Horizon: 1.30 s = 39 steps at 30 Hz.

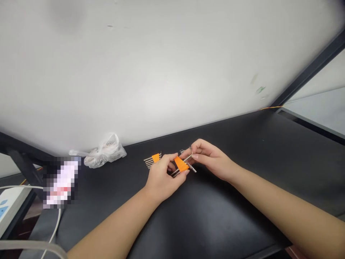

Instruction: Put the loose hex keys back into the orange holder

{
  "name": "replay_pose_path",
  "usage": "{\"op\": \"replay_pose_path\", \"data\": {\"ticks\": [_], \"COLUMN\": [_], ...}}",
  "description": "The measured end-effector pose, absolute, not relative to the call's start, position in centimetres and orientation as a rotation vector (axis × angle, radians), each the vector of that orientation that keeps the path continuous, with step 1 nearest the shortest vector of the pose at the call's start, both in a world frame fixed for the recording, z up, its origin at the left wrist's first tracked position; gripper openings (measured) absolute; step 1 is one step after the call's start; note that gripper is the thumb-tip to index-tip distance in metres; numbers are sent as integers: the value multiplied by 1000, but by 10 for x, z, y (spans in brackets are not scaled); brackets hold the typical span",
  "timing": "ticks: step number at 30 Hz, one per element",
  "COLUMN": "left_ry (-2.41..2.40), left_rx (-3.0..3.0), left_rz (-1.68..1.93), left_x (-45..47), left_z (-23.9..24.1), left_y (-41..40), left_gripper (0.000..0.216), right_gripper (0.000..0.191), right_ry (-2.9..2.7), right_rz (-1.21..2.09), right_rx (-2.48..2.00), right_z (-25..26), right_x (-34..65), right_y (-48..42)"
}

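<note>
My left hand grips an orange hex key holder between thumb and fingers, above the black table. Several metal keys pass through this holder, and one short bent end sticks out at its lower right. My right hand pinches a hex key that slants into or against the holder; I cannot tell which. Behind my left hand lies a second orange holder with several hex keys in a row. Small bent metal pieces show just behind my right fingertips, partly hidden.
A clear plastic bag lies on the black table near the wall. Left of it is a blurred pink-and-white item. White cables and a white power strip sit at the left edge. Dark metal posts frame the table.
</note>
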<state>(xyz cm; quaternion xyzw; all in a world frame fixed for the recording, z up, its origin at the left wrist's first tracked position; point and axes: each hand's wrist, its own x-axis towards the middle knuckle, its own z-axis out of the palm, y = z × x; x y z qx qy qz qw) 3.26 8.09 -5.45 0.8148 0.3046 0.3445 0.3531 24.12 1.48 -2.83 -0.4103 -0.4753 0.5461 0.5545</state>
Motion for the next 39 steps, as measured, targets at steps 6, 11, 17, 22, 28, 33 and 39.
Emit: {"op": "replay_pose_path", "data": {"ticks": [6, 11, 17, 22, 28, 33, 39], "left_ry": [803, 792, 776, 806, 828, 804, 791], "left_rx": [2108, 2114, 2116, 2120, 2108, 2101, 2127], "left_rz": [909, 894, 903, 880, 822, 820, 817], "left_x": [33, 33, 33, 33, 34, 34, 34], "left_z": [-54, -56, -58, -55, -52, -51, -52], "left_y": [82, 82, 83, 82, 80, 78, 78], "left_gripper": [49, 48, 48, 48, 48, 47, 48], "right_gripper": [21, 16, 23, 21, 11, 9, 9], "right_ry": [-1177, -1584, -1735, -1822, -1661, -1727, -1783], "right_rz": [1042, 729, 641, 714, 560, 496, 437], "right_rx": [-1176, -1326, -1145, -1102, -1647, -1758, -1841], "right_z": [-27, -24, -18, -11, -31, -52, -55], "right_x": [237, 234, 239, 255, 265, 263, 261], "right_y": [12, 11, 10, 10, 26, 41, 42]}}
